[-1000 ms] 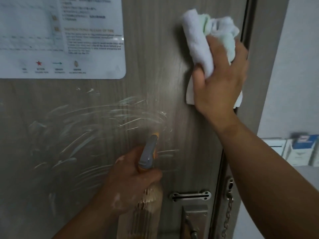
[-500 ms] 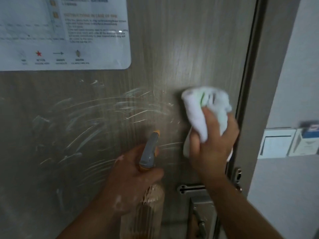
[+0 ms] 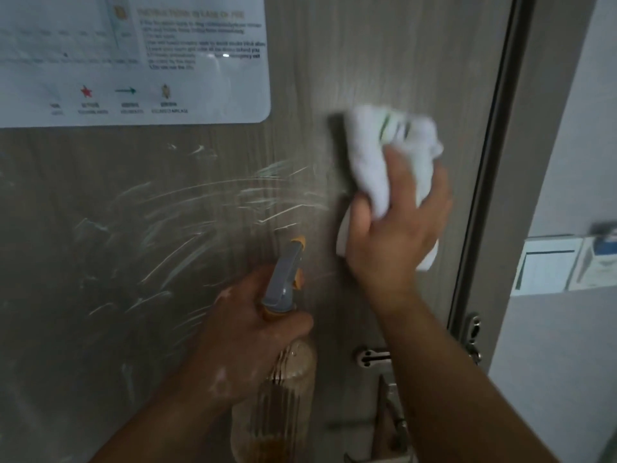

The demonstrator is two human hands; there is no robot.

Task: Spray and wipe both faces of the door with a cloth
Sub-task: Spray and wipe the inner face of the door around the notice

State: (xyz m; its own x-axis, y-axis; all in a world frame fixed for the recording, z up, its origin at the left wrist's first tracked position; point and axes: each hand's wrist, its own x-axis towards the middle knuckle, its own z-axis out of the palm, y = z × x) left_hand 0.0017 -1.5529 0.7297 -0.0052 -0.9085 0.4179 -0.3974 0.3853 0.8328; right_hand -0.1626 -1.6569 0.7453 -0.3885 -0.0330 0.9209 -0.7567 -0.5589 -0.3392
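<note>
Head view puts the left hand (image 3: 247, 332) nearest, low in the middle, closed round the neck of a spray bottle (image 3: 283, 379) just under its grey and orange trigger head, whose nozzle points up at the door (image 3: 384, 55). The bottle looks like clear ribbed plastic holding some liquid, so it is probably light to middling in weight, stiff and smooth. There are pale smears on the back of that hand, so the bottle may be slippery, and the neck below the trigger seems the safest place to hold it. Just above and to the right, the right hand (image 3: 397, 235) presses a bunched white cloth (image 3: 377, 152) with a green stripe flat against the door. The thumb and spread fingers curl over the wad and grip it, with loose folds sticking out above the fingertips and below the palm. The cloth is soft and light and will bunch or slip unless it is held as a thick pad under the whole palm. The door is a stiff wood-grain panel, and it may swing if pushed hard. To the left of the cloth lie whitish arcs of wet streaks (image 3: 187, 222) not yet wiped, and above them is a laminated notice (image 3: 133, 61). Lower right are a metal latch plate (image 3: 374, 357) and a door chain (image 3: 472, 332), then the door frame (image 3: 527, 162), and beyond it a wall switch (image 3: 547, 265).
</note>
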